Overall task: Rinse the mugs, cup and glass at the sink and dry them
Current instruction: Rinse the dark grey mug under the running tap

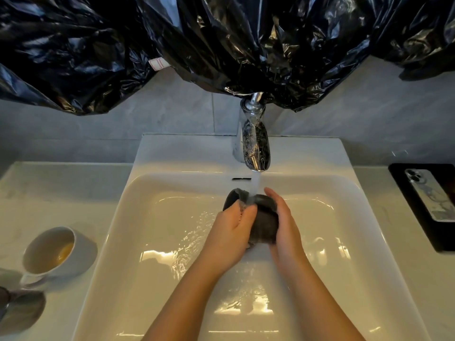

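A dark mug (264, 223) is held over the white sink basin (157, 242), tilted away from me under the running stream from the chrome tap (256, 146). My left hand (231, 232) grips its left side, with fingers at the wet rim. My right hand (285, 225) wraps the right side. Water splashes over the rim and runs down into the basin. A white mug (81, 252) with a little amber liquid inside stands on the counter left of the sink.
A phone (429, 193) lies on a black tray (408, 200) on the right counter. Black plastic sheeting (221, 40) hangs over the wall above the tap. A dark, blurred object (22, 308) sits at the left counter's front edge.
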